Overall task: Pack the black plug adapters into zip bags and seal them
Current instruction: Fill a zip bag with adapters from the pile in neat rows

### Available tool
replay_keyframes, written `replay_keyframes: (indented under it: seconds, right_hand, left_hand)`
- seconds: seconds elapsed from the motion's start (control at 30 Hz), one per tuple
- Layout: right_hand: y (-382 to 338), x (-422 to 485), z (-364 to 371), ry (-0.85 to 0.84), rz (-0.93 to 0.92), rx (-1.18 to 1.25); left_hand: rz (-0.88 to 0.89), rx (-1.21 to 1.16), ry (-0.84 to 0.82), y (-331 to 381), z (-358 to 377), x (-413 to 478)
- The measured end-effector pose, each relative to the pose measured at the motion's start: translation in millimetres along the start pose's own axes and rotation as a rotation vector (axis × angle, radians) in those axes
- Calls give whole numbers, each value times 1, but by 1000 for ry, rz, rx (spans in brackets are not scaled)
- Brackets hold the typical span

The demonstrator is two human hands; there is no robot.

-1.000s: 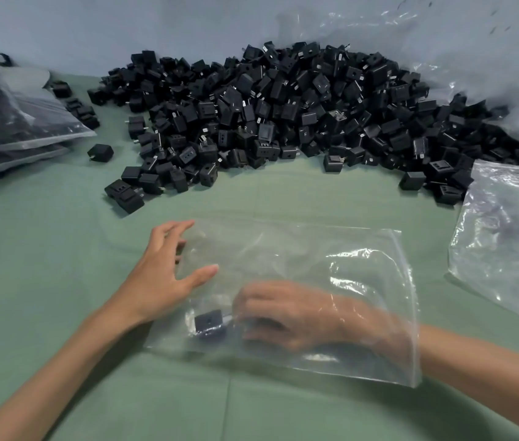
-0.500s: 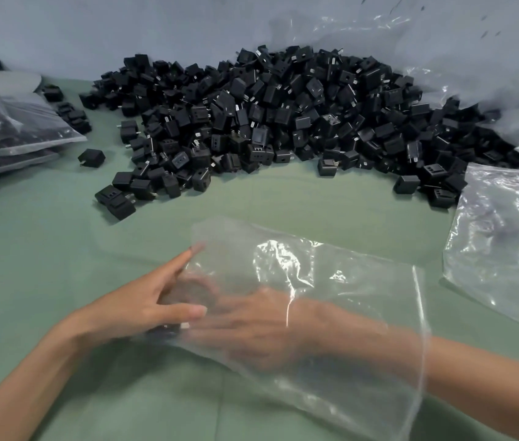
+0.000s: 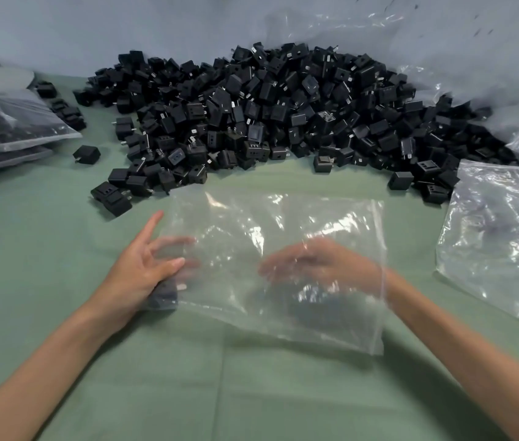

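A: We begin with the biggest thing. What do we have on the worktop (image 3: 61, 313)?

B: The green worktop carries a wide pile of black plug adapters (image 3: 267, 116) at the far side, against a large clear plastic sheet (image 3: 442, 58). We judge the pile heavy as a whole, but each piece small, hard and light.

A: And the zip bag (image 3: 283, 218)?

B: It lies in the middle, close to us, just in front of the pile. It is thin, soft and, we think, slippery; it has no shape of its own. Its mouth is at the right side, where the forearm goes in.

A: How do the hands stand?

B: The left hand (image 3: 143, 268) rests on the left edge of the bag, outside it. Its grip is slack, with the fingers spread and mostly straight, pinching nothing. The right hand (image 3: 318, 265) is inside the bag. It is blurred behind the film, so we cannot tell if its grip is closed around something.

A: Is any adapter already packed?

B: One adapter (image 3: 163, 297) sits in the near left corner of the bag, just under the left palm. A dark blur lies below the right hand; we cannot say what it is.

A: Where should we take hold?

B: We think the bag is best held at the stiffer zip rim, both lips, because the film slides. An adapter we would pinch by its flat sides, not by the metal prongs.
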State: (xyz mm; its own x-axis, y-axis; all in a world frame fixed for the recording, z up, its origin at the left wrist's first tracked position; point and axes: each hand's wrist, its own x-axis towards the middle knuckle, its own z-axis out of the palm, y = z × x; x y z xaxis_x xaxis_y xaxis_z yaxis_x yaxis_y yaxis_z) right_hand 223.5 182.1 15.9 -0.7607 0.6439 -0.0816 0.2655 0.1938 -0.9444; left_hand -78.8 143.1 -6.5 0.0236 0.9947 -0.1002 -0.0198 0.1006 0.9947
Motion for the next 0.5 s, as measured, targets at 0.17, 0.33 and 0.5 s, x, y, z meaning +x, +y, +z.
replay_keyframes:
  seconds: [0.17, 0.33, 0.5]
  right_hand:
    - [17, -30, -41, 402, 158, 379]
    - [23, -38, -45, 423, 117, 722]
    - [25, -40, -43, 400, 208, 464]
  left_hand:
    - [81, 76, 68, -6, -5, 9]
    - [195, 531, 126, -7, -8, 5]
    - [755, 868, 82, 2, -21, 0]
